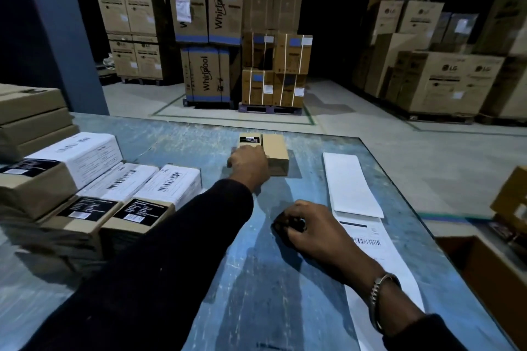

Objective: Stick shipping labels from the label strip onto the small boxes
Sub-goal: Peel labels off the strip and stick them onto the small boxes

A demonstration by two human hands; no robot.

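Note:
A small brown box (275,148) with a black sticker lies near the far middle of the blue table (256,279). My left hand (249,164) reaches out and grips its near left side. My right hand (309,228) rests on the table nearer to me, its fingers curled; whether they hold anything I cannot tell. The white label strip (352,185) runs along the table's right side, with a printed barcode label (370,242) just right of my right hand. Several small boxes with white shipping labels (168,185) stand in rows at the left.
More brown boxes (31,111) are stacked at the far left behind the labelled rows. An open carton (490,273) sits off the table's right edge. Pallets of large cartons (242,37) stand on the warehouse floor beyond the table.

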